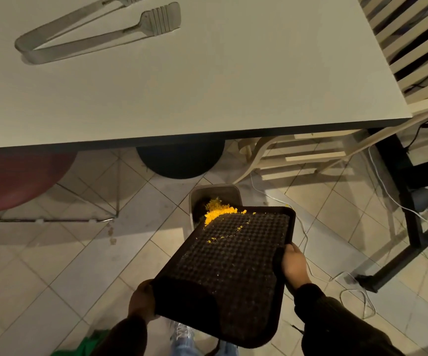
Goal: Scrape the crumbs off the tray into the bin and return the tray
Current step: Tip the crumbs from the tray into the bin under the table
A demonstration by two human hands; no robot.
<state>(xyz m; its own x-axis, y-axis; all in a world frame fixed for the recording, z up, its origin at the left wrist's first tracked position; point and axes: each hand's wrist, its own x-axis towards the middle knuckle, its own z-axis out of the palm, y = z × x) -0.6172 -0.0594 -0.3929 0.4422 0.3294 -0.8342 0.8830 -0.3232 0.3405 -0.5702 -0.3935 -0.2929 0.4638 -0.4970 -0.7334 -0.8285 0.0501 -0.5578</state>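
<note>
A dark brown tray (233,268) with a bumpy surface is held tilted over the floor, its far corner dipping above a small grey bin (214,192). Yellow crumbs (218,211) pile at that far corner and spill over the edge into the bin; a few stray crumbs lie farther back on the tray. My left hand (142,301) grips the tray's near left edge. My right hand (295,265) grips its right edge, thumb on top.
A white table (207,86) fills the upper view, with metal tongs (97,32) lying on it. Under it stand a dark red stool (15,178) and a black stool (180,160). A slatted wooden chair (297,155), a black frame and white cables sit to the right.
</note>
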